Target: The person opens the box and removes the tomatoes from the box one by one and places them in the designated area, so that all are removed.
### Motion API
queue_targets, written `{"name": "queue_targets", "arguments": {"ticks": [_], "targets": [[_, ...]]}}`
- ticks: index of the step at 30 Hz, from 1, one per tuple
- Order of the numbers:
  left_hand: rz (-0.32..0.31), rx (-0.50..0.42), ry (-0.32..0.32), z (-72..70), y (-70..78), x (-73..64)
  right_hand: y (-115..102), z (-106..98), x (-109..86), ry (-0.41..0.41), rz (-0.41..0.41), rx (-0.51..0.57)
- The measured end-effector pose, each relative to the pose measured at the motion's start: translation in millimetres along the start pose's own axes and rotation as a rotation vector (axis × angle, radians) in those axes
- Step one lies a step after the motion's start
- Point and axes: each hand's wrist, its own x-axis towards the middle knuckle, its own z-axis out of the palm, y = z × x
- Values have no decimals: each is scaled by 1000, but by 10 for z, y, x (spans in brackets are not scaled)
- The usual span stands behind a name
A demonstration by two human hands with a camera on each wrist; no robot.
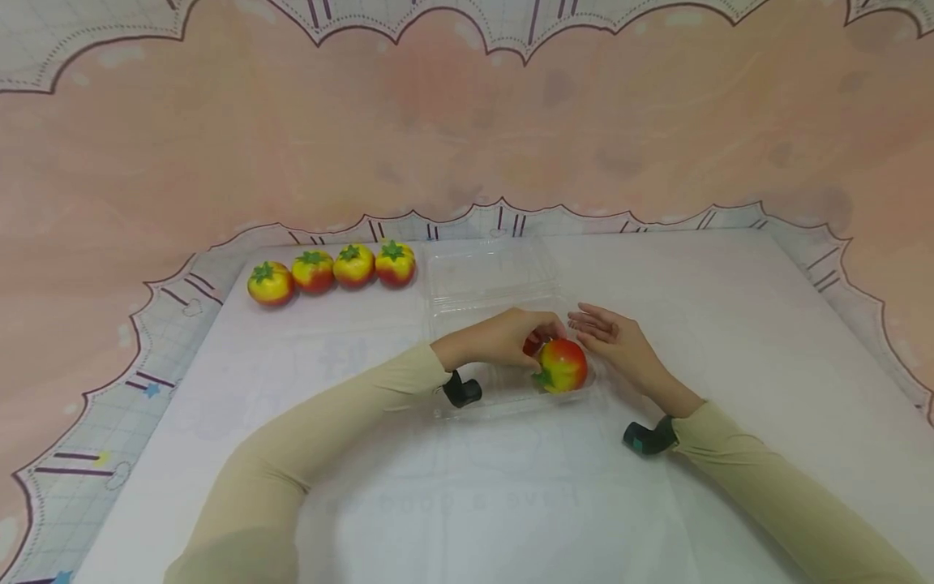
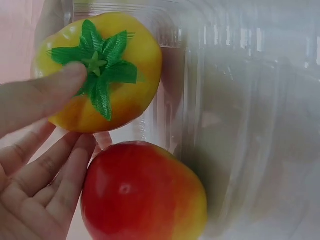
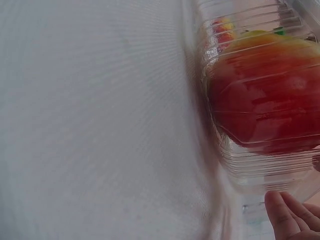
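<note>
One tomato [image 1: 565,366] is pinched by my left hand [image 1: 513,334], so I should settle it softly in the clear box [image 1: 505,397], my right hand [image 1: 619,345] keeping straight, loose fingers near.

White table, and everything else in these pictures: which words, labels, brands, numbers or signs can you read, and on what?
"Have a good": on the white table, faint and hard to be sure of; the rest of that line is unreadable.
Larger marks farther up the table: too faint to read.
Fruits, clear box: no readable text.

Six fruits [image 1: 563,367], one clear container [image 1: 485,272]
</note>
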Motion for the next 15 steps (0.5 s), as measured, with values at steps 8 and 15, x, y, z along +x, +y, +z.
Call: {"name": "queue_targets", "arguments": {"ticks": [8,15], "targets": [[-29,62,1,12,-8,14,2,2,3,-5,1,2],[-18,211,-25,33,-16,73,12,2,4,-4,-5,-3]]}}
